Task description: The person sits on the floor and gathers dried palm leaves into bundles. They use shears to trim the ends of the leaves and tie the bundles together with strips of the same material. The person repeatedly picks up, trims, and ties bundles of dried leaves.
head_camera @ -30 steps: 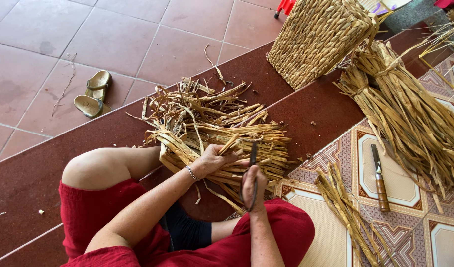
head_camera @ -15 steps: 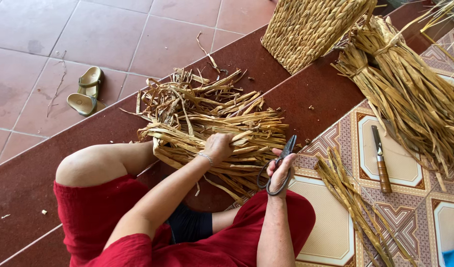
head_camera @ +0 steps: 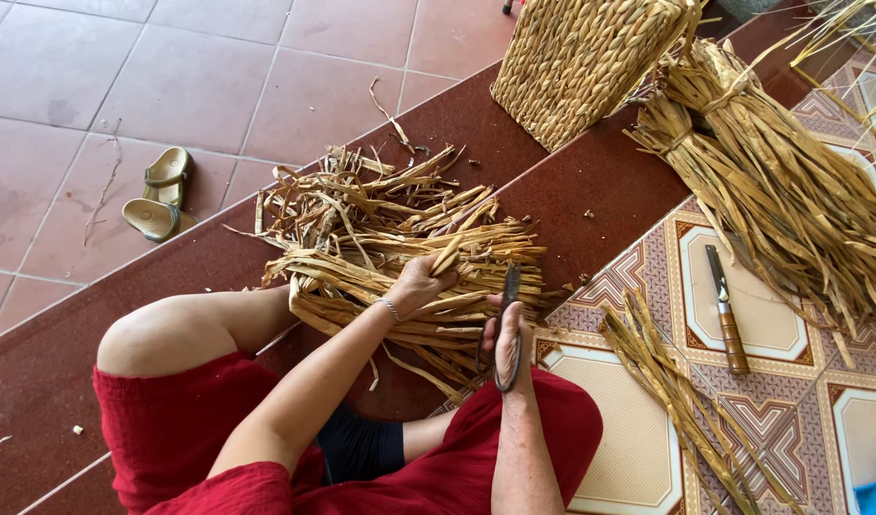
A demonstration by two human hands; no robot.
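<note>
Head view: a seated person in red clothing works over a heap of dried straw strips (head_camera: pixel 400 267) on a dark red step.
Left hand: the left hand (head_camera: pixel 419 282) is closed over a bundle of the strips near the middle of the heap, a thin bracelet at the wrist.
Right hand: the right hand (head_camera: pixel 508 336) is wrapped round the handles of dark scissors (head_camera: pixel 507 324), blades pointing to 12 o'clock and touching the strips; whether the blades are parted cannot be told.
Straw heap: it lies just ahead of the person's knees, spreading from the middle of the picture toward 11 o'clock.
Basket: a woven basket (head_camera: pixel 591 62) stands at 1 o'clock from the hands, at the top edge.
Tied sheaf: a large bound sheaf of straw (head_camera: pixel 782 191) lies at 2 o'clock, running toward the right edge.
Knife: a knife with a wooden handle (head_camera: pixel 725 310) rests on the patterned tiles at 3 o'clock, apart from the hands.
Loose stalks: a thin bunch (head_camera: pixel 677 391) lies on the tiles at 4 o'clock.
Sandals: a pair of sandals (head_camera: pixel 156 194) sits on the plain tiles at 10 o'clock, well apart from the heap.
</note>
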